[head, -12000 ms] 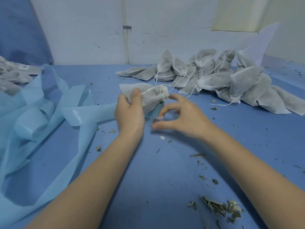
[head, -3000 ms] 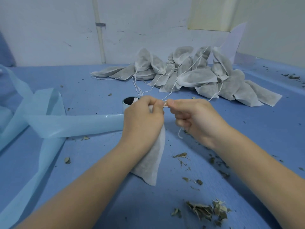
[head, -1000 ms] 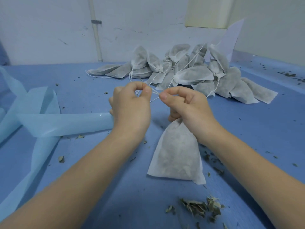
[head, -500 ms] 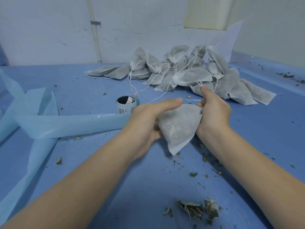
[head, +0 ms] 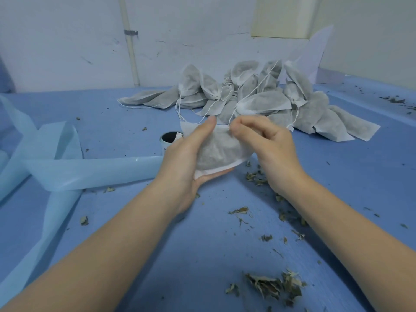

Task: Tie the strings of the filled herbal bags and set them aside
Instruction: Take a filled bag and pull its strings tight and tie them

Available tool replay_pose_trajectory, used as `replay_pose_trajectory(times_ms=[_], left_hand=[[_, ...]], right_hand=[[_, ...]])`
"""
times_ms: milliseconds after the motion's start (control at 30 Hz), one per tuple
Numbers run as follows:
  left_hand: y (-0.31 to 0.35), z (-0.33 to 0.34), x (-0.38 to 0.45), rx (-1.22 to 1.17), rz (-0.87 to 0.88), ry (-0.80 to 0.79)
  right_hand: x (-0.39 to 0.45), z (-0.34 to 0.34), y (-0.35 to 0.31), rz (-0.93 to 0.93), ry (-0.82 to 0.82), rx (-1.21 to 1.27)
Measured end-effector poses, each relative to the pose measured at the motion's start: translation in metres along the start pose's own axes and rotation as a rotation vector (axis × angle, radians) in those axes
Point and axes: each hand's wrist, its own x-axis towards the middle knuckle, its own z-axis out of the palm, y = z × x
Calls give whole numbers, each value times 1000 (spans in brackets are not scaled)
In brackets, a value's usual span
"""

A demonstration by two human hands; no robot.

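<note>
A filled white herbal bag [head: 219,149] lies sideways in my left hand [head: 186,158], above the blue table. That hand cups it from below, its thumb pressed along the bag's top edge. My right hand [head: 267,145] is at the bag's right end, fingers curled, pinching the bag's gathered neck where a thin white string [head: 231,119] leaves it. A pile of filled, tied herbal bags [head: 258,102] lies just behind both hands, near the wall.
A small open tin [head: 169,141] stands left of my left hand. Light blue sheet strips [head: 90,172] sprawl across the left side. Dried herb scraps [head: 272,287] litter the blue table [head: 202,255] in front and to the right.
The bag has turned from hanging point-down to lying flat in my left palm. My right hand has shifted from gripping its right end to pinching the neck from above.
</note>
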Motion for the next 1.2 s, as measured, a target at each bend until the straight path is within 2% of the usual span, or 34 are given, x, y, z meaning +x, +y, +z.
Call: replay_pose_trajectory(times_ms=[67,333,667,767,867,967,1033,1133,1200], left_hand=[[0,1,-1,105,70,-5],[3,-9,8,295,219,205],[30,-29,20,221,298,357],[34,-35,22,197,304,428],[40,-42,25,191,325,504],[46,-50,27,211,358,554],[47,-54,29,214,364,572],[47,-57,31,224,363,598],[46,-59,32,226,362,619]], right_hand=[[-2,0,-1,-65,-47,-56],[2,4,1,-184,-131,-244],[33,25,-5,-287,-175,-296],[41,39,-2,-168,-180,-236],[45,45,1,128,-226,94],[46,42,9,190,-235,212],[47,40,17,158,-265,11],[49,38,27,108,-460,-404],[49,40,30,129,-554,-413]])
